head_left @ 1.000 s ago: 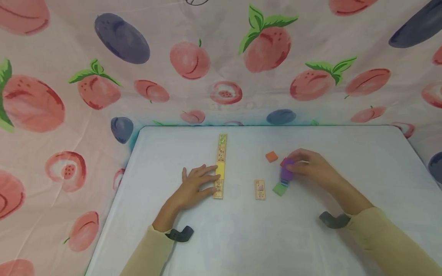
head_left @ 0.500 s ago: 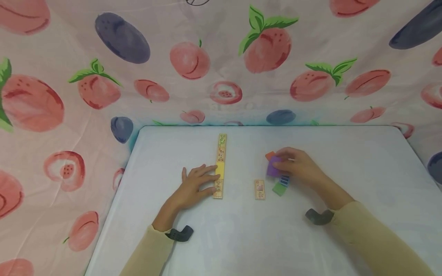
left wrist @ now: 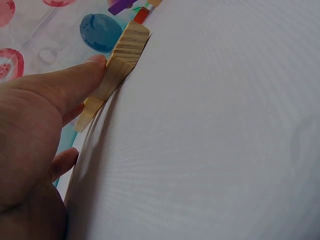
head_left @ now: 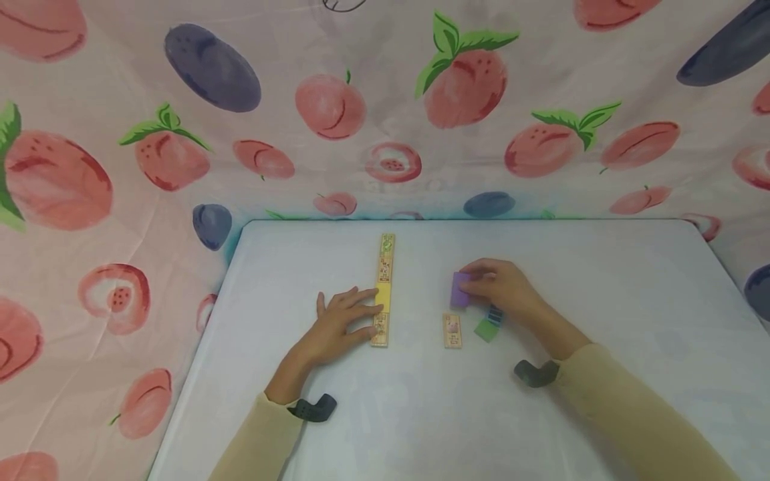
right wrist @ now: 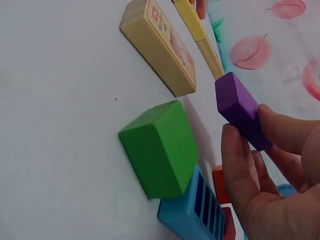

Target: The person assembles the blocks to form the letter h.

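My right hand [head_left: 508,290] pinches a purple block [head_left: 460,290] between thumb and fingers, above the table; the right wrist view shows the purple block [right wrist: 241,111] tilted and off the surface. With spread fingers, my left hand [head_left: 337,329] touches the side of a straight row of blocks. In that row lie a yellow block [head_left: 383,298], a printed wooden block [head_left: 380,330] nearest me and more printed wooden ones farther off. The left wrist view shows the thumb against the wooden block [left wrist: 131,44] at the row's end.
Right of the row lies a single printed wooden block [head_left: 452,331]. Beside it are a green block [head_left: 486,330] and a striped blue block [head_left: 495,314]. An orange block [right wrist: 219,183] and a red block [right wrist: 229,223] show in the right wrist view. Fruit-print cloth hangs behind the table.
My right hand has carried the purple block leftward from over the loose blocks, toward the row. The orange block is now hidden in the head view. My left hand has stayed put.
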A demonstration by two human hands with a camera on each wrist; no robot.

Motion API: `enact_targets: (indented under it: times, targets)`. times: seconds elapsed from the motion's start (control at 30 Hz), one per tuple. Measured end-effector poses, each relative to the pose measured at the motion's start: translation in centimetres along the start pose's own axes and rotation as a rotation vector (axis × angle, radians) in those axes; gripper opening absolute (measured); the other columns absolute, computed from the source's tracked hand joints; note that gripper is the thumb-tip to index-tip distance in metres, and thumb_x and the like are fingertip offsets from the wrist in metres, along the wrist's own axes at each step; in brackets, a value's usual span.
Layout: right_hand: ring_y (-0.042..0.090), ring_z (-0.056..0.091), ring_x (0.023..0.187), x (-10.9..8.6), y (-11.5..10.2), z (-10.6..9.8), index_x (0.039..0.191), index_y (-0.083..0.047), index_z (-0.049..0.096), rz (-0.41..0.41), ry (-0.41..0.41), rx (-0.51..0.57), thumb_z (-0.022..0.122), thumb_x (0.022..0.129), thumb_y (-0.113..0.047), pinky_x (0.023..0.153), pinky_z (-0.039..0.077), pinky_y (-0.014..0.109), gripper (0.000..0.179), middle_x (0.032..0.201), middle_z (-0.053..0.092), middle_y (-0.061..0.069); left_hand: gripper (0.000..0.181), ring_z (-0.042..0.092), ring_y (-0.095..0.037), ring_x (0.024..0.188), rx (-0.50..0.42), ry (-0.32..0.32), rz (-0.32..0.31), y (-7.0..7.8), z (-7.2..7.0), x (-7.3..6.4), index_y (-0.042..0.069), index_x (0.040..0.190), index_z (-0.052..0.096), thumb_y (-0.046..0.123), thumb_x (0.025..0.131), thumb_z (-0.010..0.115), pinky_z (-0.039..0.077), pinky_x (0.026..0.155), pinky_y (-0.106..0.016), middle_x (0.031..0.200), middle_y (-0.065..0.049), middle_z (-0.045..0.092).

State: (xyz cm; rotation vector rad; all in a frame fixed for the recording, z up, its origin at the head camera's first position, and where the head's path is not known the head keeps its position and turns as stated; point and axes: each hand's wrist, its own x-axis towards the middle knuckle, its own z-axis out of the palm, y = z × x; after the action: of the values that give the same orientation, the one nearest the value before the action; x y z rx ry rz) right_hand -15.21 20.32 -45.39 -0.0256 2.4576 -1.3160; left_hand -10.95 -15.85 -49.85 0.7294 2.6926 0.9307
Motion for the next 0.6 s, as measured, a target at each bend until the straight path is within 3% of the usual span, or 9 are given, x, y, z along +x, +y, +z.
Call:
enact_targets:
  times: [0.3,0.6]
  targets:
    - [0.03,0.063,0.117,0.7,-0.5,1.0,0.124,-0.013,0.071,-0.032,0.026,-0.115,0.076,0.093,-0.028,0.101,0.05,0.049,0.035,0.121,0.072,0.011,0.045,0.026,-0.029,0.156,-0.001,0.0,0.005,-0.1,0.1,0.0,0.03,0.141,0.063,0.041,0.097,0.068,-0.011,0.116,-0.074,0.162,0.011,0.042]
    - [0.032,0.063,0.119,1.5,0.0,1.8,0.124,-0.015,0.072,-0.02,0.035,-0.197,0.077,0.092,-0.032,0.104,0.048,0.052,0.037,0.122,0.073,0.01,0.045,0.027,-0.029,0.156,0.001,0.004,0.007,-0.1,0.0,0.0,0.031,0.141,0.063,0.041,0.097,0.069,-0.011,0.116,-0.074,0.162,0.011,0.042]
